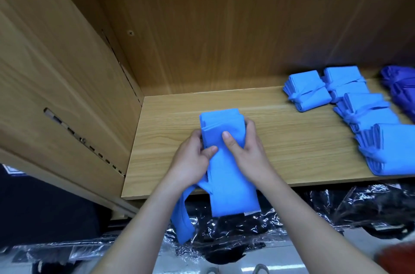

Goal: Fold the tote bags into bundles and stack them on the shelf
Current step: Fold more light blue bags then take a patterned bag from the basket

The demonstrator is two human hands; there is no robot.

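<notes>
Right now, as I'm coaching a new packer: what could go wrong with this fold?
The bag hangs past the shelf edge; if the left hand or right hand loosens, it may slide off. Its strap dangles below and could snag. The folded top might spring open.

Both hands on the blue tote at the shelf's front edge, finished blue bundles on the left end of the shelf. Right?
One error: the head view shows the finished blue bundles on the right end of the shelf, not the left. The rest holds: left hand and right hand both grip the blue tote at the front edge.
</notes>
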